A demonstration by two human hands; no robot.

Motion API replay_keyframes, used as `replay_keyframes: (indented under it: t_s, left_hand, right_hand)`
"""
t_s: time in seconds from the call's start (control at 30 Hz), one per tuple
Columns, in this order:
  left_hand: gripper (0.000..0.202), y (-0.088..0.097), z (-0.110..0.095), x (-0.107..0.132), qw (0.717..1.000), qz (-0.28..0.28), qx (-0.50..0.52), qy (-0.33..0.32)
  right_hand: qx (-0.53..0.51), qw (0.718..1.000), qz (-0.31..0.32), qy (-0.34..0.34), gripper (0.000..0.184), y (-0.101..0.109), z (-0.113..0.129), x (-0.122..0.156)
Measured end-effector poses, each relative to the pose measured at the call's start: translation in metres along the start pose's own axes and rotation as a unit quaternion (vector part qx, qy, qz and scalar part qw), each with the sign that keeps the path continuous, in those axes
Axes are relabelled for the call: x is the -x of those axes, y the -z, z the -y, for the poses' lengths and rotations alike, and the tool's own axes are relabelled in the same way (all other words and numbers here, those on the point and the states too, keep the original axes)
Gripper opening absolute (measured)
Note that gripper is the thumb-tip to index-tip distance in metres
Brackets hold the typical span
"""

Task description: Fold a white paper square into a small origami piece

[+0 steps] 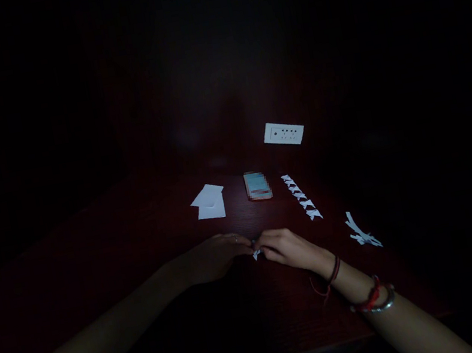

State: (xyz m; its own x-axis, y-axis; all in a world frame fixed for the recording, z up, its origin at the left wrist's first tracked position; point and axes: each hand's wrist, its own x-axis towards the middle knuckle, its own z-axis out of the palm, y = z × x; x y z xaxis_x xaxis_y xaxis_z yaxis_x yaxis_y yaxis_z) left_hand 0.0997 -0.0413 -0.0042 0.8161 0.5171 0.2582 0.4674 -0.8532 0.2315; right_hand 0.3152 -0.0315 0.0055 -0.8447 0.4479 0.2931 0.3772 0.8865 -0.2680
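A small folded piece of white paper (256, 254) is between my two hands, low over the dark red table (175, 327). My left hand (220, 256) has its fingers closed at the paper's left side; a ring shows on one finger. From the right, my right hand (287, 247) pinches the same piece, its fingers bent over the top. Most of the paper is hidden by the fingers, so its exact shape cannot be made out. Beyond the right hand, several folded white paper pieces (299, 194) lie in a slanting row.
White paper sheets (212, 208) overlap beyond my left hand. A blurred flat object with a bluish face (258, 186) lies between them and the row. Cut paper strips (365, 237) form a loose pile at right. A white power socket (284, 133) sits at the back. Surroundings are very dark.
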Motion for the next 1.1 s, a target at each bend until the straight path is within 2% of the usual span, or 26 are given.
replay_keyframes:
  t_s: [0.2, 0.4, 0.57, 0.8, 0.97, 1.1]
  left_hand:
    - [0.054, 0.006, 0.0, 0.0, 1.0, 0.01, 0.01, -0.007]
    - [0.059, 0.01, -0.001, -0.001, 1.0, 0.02, 0.01, -0.005]
    - [0.061, 0.012, -0.005, -0.001, 0.999, 0.032, 0.012, 0.007]
    - [0.057, 0.014, -0.013, 0.0, 0.999, 0.033, 0.009, 0.005]
    - [0.052, 0.01, -0.014, -0.002, 0.999, 0.032, 0.0, 0.0]
    - [0.05, 0.004, -0.016, -0.004, 0.999, 0.026, -0.044, 0.015]
  right_hand:
    - [-0.05, 0.999, 0.013, 0.016, 0.02, 0.004, 0.0, -0.002]
    - [-0.061, 0.998, 0.014, -0.002, 0.016, 0.006, 0.002, -0.002]
    - [-0.093, 0.992, -0.044, -0.076, 0.011, -0.001, -0.002, -0.005]
    - [-0.164, 0.972, -0.039, -0.165, 0.011, -0.011, -0.011, -0.008]
    - [-0.211, 0.957, -0.044, -0.193, 0.009, -0.017, -0.016, -0.009]
    - [-0.241, 0.948, -0.05, -0.202, 0.011, -0.022, -0.022, -0.01]
